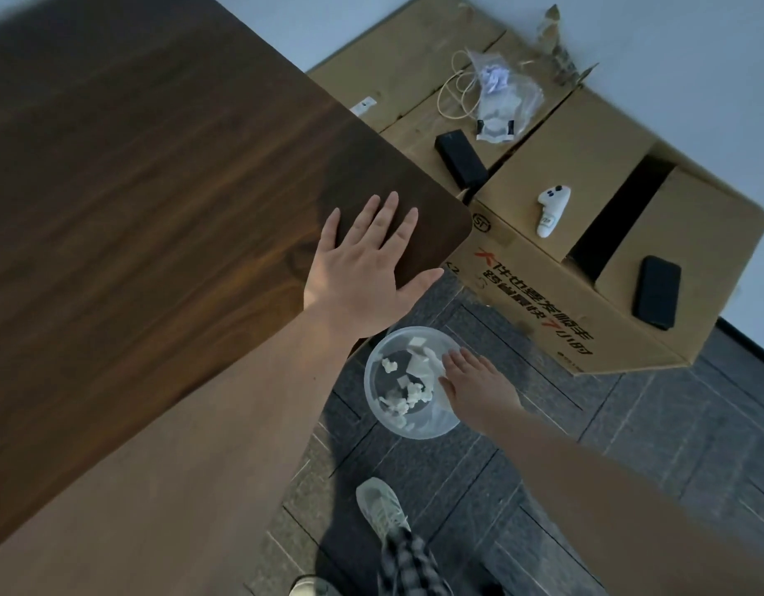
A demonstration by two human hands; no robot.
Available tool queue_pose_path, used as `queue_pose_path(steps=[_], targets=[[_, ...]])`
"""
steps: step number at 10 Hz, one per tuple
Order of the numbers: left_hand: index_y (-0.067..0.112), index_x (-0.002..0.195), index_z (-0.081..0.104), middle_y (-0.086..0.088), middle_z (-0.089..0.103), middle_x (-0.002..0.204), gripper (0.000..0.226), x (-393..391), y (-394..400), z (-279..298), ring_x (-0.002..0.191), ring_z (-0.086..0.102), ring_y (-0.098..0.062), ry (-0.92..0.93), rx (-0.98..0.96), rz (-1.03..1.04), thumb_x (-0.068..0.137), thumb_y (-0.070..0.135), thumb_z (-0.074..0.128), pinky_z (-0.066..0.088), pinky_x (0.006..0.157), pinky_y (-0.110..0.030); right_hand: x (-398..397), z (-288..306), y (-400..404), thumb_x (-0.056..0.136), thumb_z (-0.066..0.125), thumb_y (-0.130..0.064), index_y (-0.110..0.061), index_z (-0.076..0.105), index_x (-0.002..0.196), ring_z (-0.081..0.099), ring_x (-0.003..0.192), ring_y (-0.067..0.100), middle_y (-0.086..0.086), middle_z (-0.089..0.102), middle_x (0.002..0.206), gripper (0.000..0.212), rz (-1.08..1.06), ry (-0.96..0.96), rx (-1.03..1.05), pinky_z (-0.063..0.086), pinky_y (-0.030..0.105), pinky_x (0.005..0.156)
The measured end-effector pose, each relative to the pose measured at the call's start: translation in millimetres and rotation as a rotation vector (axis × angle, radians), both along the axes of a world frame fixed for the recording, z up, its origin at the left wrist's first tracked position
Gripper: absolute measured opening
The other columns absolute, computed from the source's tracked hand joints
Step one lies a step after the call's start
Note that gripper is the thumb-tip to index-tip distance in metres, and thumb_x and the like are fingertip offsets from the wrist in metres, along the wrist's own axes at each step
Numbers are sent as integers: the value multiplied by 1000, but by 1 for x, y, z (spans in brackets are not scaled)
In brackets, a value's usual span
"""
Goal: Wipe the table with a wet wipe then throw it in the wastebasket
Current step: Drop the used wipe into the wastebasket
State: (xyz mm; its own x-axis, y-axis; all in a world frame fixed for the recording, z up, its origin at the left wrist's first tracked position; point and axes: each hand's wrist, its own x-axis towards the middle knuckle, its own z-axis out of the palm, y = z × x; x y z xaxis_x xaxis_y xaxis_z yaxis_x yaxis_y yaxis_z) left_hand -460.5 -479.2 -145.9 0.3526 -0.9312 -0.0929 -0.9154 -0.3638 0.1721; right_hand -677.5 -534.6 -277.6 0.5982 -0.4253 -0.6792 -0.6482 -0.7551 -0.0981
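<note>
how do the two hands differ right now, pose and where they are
The left hand lies flat, fingers spread, on the corner of the wooden table. The right hand is lower, reaching down over the rim of the clear wastebasket on the floor, fingers pointing into it. Neither hand visibly holds a wipe; both are bare, forearms uncovered.

Head camera looks steeply down, close over the table (156, 208) corner and floor (479, 488).

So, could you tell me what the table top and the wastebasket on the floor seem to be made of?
The table looks like dark wood or a wood-look veneer: streaked brown grain, smooth low sheen, rounded corner. The wastebasket looks like clear, slightly frosted plastic: the floor tiles and the white crumpled wipes inside show through its wall.
</note>
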Motion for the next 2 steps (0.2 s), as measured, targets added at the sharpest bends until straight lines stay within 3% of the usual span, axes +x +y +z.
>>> queue_pose_path(steps=[2], targets=[[30,150,6,4,2,161,78,-1,-1,2,146,-3,-13,5,-14,7,85,73,8,1,117,-48,6,-31,9,102,14,-38,-14,8,151,0,147,20,4,9,160,55,-80,6,-2,6,39,119]])
